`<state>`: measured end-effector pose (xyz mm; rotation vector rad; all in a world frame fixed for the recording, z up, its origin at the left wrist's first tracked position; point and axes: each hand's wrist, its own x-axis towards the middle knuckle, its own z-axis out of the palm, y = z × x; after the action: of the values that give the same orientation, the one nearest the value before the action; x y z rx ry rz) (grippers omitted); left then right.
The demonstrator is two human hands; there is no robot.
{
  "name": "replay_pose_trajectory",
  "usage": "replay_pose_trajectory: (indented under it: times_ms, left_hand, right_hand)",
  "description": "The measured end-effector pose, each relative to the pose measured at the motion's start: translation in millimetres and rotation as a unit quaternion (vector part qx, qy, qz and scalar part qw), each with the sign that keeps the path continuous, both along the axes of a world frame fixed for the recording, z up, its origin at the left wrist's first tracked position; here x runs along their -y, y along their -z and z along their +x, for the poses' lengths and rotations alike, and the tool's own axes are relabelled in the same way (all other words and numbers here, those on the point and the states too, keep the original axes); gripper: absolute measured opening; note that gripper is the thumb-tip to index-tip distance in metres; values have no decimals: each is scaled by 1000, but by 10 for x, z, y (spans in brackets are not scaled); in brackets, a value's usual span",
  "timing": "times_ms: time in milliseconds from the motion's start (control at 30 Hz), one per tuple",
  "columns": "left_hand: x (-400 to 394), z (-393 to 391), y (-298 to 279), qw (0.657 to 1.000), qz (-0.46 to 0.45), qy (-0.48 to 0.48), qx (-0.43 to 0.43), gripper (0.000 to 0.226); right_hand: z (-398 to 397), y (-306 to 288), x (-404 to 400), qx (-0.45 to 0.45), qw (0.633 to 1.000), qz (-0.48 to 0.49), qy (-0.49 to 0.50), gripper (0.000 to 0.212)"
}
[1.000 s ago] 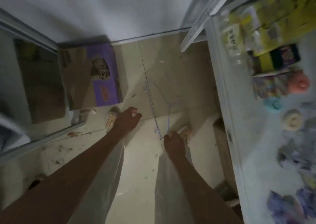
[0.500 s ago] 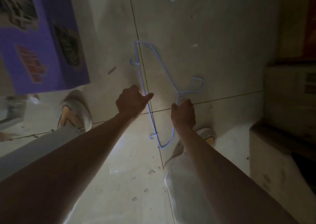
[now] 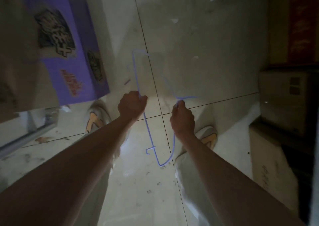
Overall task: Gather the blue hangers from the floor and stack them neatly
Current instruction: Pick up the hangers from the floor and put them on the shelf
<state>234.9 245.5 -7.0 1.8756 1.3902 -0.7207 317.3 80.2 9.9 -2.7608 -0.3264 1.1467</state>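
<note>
The blue hanger (image 3: 138, 73) runs lengthwise away from the person, left hand (image 3: 132, 104) clenched on its bar, right hand (image 3: 182, 117) pinching the neck under the hook

Both your arms reach forward and down, bare to the elbow. Your left hand (image 3: 132, 104) is fisted, fingers curled round the blue hanger (image 3: 148, 132). Your right hand (image 3: 182, 120) pinches its wire near the hook.

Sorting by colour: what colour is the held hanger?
Blue hanger, best in the head view.
</note>
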Motion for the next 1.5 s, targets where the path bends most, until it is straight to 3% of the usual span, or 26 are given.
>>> replay_pose_trajectory:
  times_ms: [167, 333, 500, 700, 833, 933, 1067, 1167, 1267, 1500]
  left_hand:
    - [-318, 96, -1373, 965, -120, -176, 154, 26]
    - [-620, 352, -3055, 968, -121, -104, 194, 13]
    - [-711, 376, -4597, 954, -132, -65, 262, 16]
    - [-377, 253, -6093, 932, -134, -23, 335, 22]
    - [152, 104, -6874, 913, -127, 44, 386, 32]
    - [590, -69, -7298, 898, -151, 90, 403, 20]
    - [1300, -383, -7798, 876, -180, 147, 422, 23]
    - [1948, -507, -8146, 855, -189, 203, 439, 26]
    - [2636, -543, -8372, 833, -173, 252, 462, 30]
    - [3855, -317, -8804, 803, -183, 323, 466, 28]
  right_hand:
    - [22, -1361, -376, -3, 996, 39, 78, 21]
    - [20, -3079, -578, 22, 981, 74, 178, 17]
    - [-190, -4816, -656, 59, 938, 175, 293, 11]
    - [-557, -6338, -294, 155, 905, 192, 347, 13]
    - [-884, -6948, 298, 158, 871, 225, 407, 8]
    - [-1241, -7287, 823, 161, 820, 302, 459, 15]
    - [-1746, -7727, 1589, 165, 761, 375, 503, 14]
    - [-2101, -8054, 2156, 197, 732, 388, 525, 14]
    - [-2374, -8308, 2692, 230, 674, 413, 568, 18]
    - [-2430, -8638, 3751, 303, 623, 395, 603, 22]
